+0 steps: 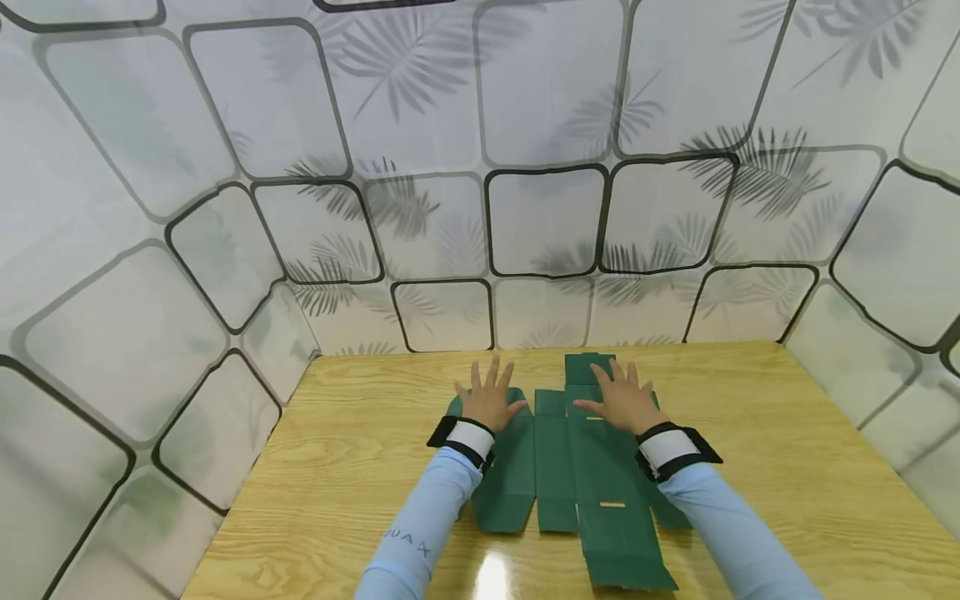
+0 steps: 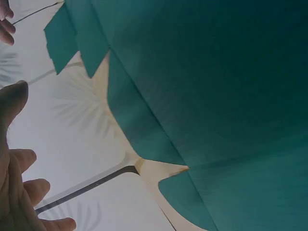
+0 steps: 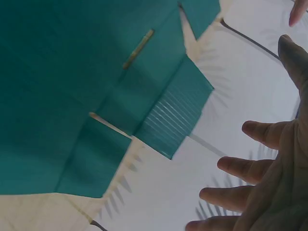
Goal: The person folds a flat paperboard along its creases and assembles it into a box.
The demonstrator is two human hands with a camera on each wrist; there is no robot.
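A flattened green cardboard box (image 1: 551,467) lies unfolded on the wooden table, with flaps along its edges and small slots cut through it. Over its left part my left hand (image 1: 489,404) is held with fingers spread and nothing in it. My right hand (image 1: 626,402) hovers above the right part, its fingers also spread and free. In the left wrist view, the left fingers (image 2: 36,190) stand apart from the green sheet (image 2: 207,96). The right wrist view has the right fingers (image 3: 231,168) likewise clear of the cardboard, near a ribbed flap (image 3: 175,110).
The wooden table (image 1: 360,433) reaches back to a patterned curtain (image 1: 547,221) with leaf prints and dark rounded outlines. Curtain panels also close in on the left and right sides. Light glares on the table near its front edge.
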